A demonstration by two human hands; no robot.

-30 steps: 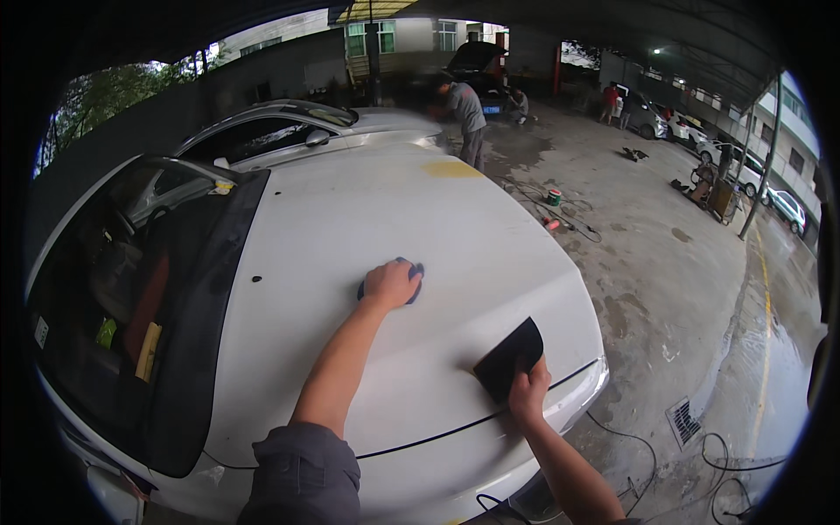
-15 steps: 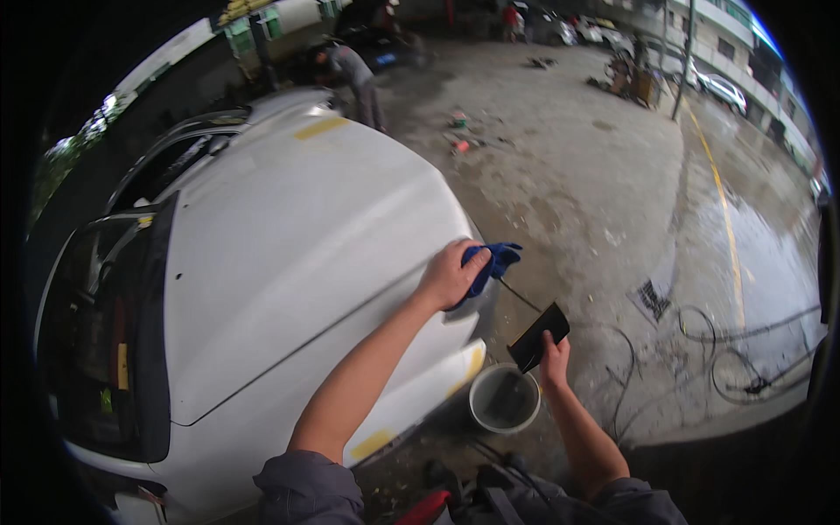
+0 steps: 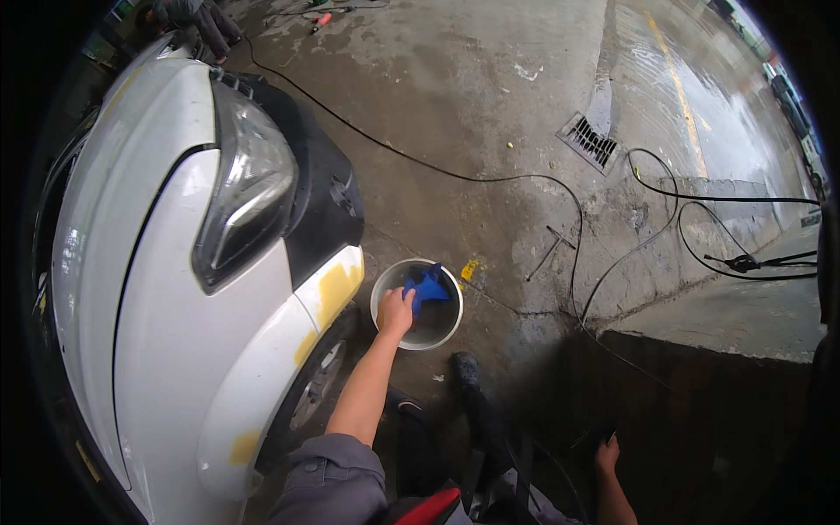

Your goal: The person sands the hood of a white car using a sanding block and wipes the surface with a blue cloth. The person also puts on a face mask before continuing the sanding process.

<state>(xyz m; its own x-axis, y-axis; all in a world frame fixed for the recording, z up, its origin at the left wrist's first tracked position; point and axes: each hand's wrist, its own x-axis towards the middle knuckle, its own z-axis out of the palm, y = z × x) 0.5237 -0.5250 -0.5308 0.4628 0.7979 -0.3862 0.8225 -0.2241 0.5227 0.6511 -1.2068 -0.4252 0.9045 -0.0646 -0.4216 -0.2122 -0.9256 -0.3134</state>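
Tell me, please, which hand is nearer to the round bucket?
Left. The left hand is at the bucket, over its left part, holding a blue cloth. The right hand is well apart, toward the picture's lower right.

The blue cloth [image 3: 429, 287] is bunched and crumpled, pinched along one side in the left hand [image 3: 395, 311], its loose folds spreading away to the right. It sits over the mouth of the bucket [image 3: 444, 328]; whether it hangs above or dips inside cannot be told. The bucket is round, with a pale rim and a dim grey interior, standing upright on the stained concrete floor [image 3: 490, 227], its opening facing up.
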